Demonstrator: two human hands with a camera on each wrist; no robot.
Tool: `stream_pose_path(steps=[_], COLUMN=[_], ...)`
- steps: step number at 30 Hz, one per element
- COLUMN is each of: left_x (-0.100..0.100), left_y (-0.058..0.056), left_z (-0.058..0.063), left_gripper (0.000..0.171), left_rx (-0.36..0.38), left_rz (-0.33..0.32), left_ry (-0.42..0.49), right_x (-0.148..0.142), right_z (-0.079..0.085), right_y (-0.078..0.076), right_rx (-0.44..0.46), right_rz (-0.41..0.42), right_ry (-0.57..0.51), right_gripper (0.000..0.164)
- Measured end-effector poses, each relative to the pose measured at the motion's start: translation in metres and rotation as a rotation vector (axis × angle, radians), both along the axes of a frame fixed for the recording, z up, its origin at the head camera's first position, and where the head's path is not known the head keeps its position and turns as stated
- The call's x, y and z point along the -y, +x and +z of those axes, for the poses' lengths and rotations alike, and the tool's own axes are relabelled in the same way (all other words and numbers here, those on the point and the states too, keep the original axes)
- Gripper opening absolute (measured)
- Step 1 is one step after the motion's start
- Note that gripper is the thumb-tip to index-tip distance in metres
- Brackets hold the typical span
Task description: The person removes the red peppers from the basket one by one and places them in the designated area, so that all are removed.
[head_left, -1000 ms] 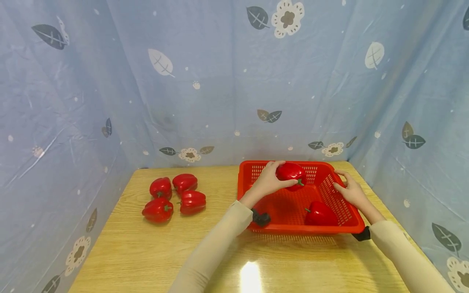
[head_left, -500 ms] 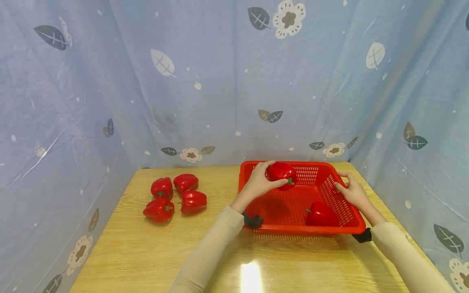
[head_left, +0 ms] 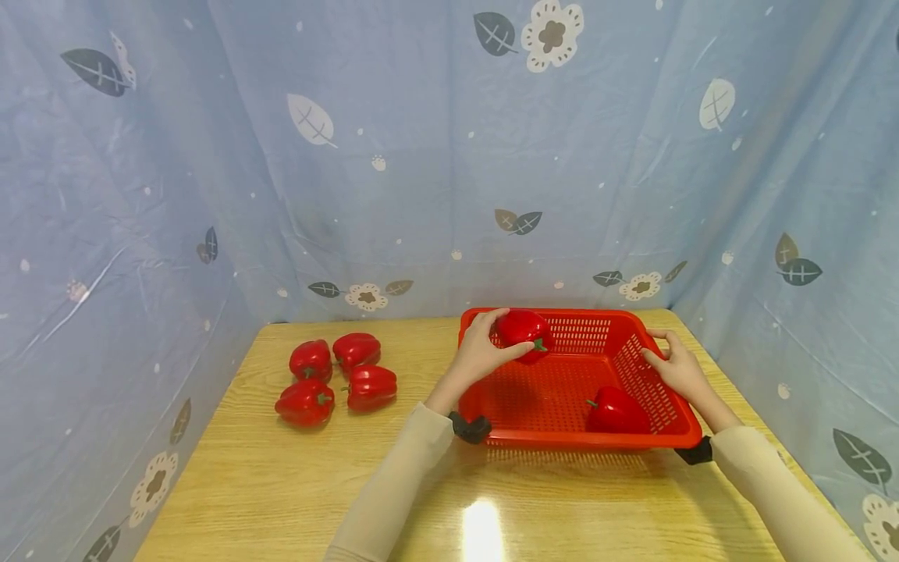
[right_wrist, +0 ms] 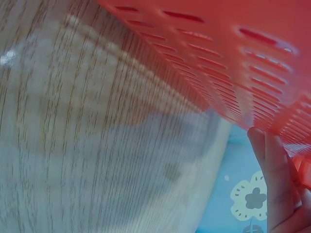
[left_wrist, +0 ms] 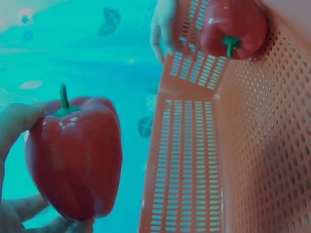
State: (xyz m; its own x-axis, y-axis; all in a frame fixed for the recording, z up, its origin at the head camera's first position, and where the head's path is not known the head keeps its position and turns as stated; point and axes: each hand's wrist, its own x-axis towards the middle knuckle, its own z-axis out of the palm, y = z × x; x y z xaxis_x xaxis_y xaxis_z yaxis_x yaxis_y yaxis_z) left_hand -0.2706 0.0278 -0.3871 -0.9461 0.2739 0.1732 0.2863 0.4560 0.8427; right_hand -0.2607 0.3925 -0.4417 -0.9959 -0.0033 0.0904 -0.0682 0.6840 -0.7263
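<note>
A red bell pepper (head_left: 521, 328) with a green stem is held by my left hand (head_left: 476, 357) above the left part of a red plastic basket (head_left: 548, 386). In the left wrist view, thumb and fingers span this pepper (left_wrist: 77, 155) from stem end to bottom. My right hand (head_left: 676, 368) grips the basket's right rim, the thumb on the inner side. Its fingers (right_wrist: 272, 170) touch the slotted outer wall in the right wrist view. Another red bell pepper (head_left: 616, 411) lies on the basket floor, front right.
Several red bell peppers, among them one pepper (head_left: 305, 403) at the front, sit grouped on the left of the wooden table (head_left: 295, 492). A blue patterned curtain (head_left: 393, 195) encloses the back and both sides.
My left hand has moved left with the bell pepper, from the basket's middle towards its left side. The right hand and the basket stay in place.
</note>
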Motion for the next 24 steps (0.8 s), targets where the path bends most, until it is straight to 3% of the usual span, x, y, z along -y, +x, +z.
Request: stream_pose_path(steps=[14, 24], left_x=[0.023, 0.046], left_y=[0.002, 0.007], left_z=[-0.002, -0.004], left_gripper=[0.073, 0.071], left_rx=[-0.043, -0.054], left_rz=[0.027, 0.083], left_ry=[0.087, 0.116], right_x=[0.0, 0.0], right_z=[0.001, 0.0], right_y=[0.0, 0.001], right_rx=[-0.005, 0.004], right_rz=[0.011, 0.005], right_ry=[-0.023, -0.019], right_gripper=[0.053, 0.055])
